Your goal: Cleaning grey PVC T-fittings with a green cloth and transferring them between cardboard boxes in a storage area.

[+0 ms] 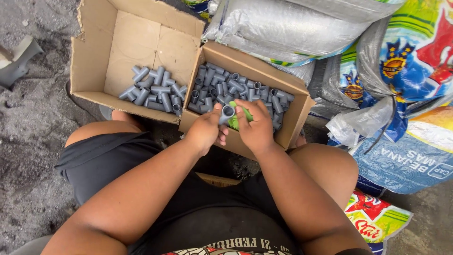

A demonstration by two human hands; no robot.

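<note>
My left hand grips a short grey plastic pipe fitting, its open end turned up. My right hand meets it from the right, fingers on the fitting and closed around a small green object that is mostly hidden. Both hands hover over the near edge of a small cardboard box filled with several grey pipe fittings. To the left, a larger open cardboard box holds a smaller pile of grey fittings.
I sit on dusty grey ground with my knees either side of the boxes. Colourful woven sacks and a silvery plastic bag crowd the right and back. A grey curved piece lies at far left.
</note>
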